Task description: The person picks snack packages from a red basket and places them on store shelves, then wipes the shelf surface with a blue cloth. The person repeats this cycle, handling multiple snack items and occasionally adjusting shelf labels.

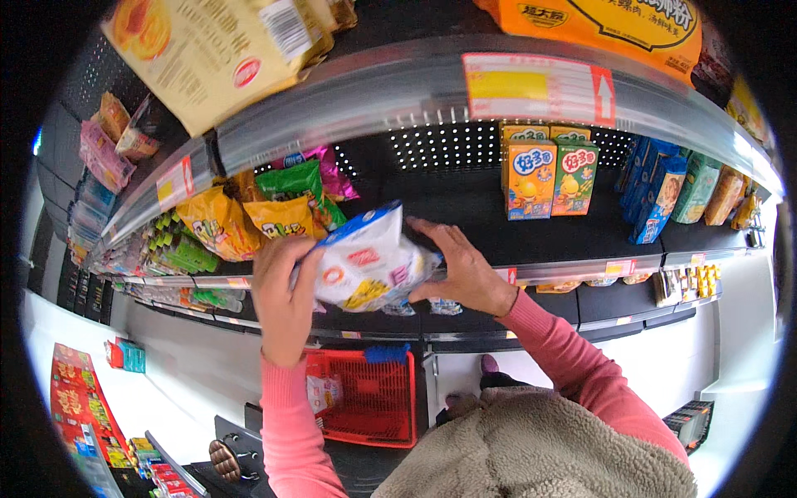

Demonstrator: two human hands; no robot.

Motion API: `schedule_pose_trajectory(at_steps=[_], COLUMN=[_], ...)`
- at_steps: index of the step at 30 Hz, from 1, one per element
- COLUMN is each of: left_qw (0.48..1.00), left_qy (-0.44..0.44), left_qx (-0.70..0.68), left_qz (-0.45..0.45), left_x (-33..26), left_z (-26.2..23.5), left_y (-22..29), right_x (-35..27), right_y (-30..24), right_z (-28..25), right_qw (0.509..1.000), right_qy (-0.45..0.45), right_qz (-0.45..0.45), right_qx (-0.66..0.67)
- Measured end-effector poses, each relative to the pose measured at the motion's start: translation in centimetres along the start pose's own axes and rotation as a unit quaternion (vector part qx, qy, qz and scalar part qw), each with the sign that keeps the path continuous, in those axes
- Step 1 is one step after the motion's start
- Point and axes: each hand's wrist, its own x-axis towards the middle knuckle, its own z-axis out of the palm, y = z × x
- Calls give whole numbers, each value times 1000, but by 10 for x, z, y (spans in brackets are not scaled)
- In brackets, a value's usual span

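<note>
Here, my left hand (282,303) and right hand (461,270) clamp a white and blue snack bag (369,261) between them, fingers curled on its two ends, in front of the dark shelf (490,220) at mid height. Risk: the slick, puffy film may slide from my grip and drop toward the red basket (374,398) below; pushed in carelessly, it could topple the yellow and green bags (266,207) just left.

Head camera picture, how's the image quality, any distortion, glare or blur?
Head view: strong fisheye, the shelf edge bows and the corners are black; the white floor at right is glary; the snack bag between left hand and right hand is slightly soft.
</note>
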Motion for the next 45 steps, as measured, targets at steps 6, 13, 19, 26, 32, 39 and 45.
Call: schedule_pose_trajectory(at_steps=[6, 13, 19, 26, 32, 39, 45], left_qw=[994, 970, 965, 984, 975, 953, 968], left_qy=[-55, -150, -152, -81, 16, 27, 46], left_qx=[-17, 173, 211, 81, -142, -240, -190], left_qz=[94, 85, 35, -138, -173, -186, -159], left_x=[80, 114, 114, 68, 21, 22, 8], left_z=[93, 166, 189, 211, 247, 260, 237], left_y=[-26, -78, -100, -99, -83, -71, -59], right_x=[24, 53, 62, 50, 62, 73, 57], right_y=[64, 121, 209, 281, 211, 165, 140], right_z=[-18, -18, 22, 60, 15, -6, -11], right_qw=[995, 976, 967, 961, 979, 968, 970], right_qy=[90, 109, 127, 169, 191, 164, 184], right_qz=[31, 93, -53, -30, 6, 158, 156], right_qx=[15, 164, -213, -219, 70, 101, 14])
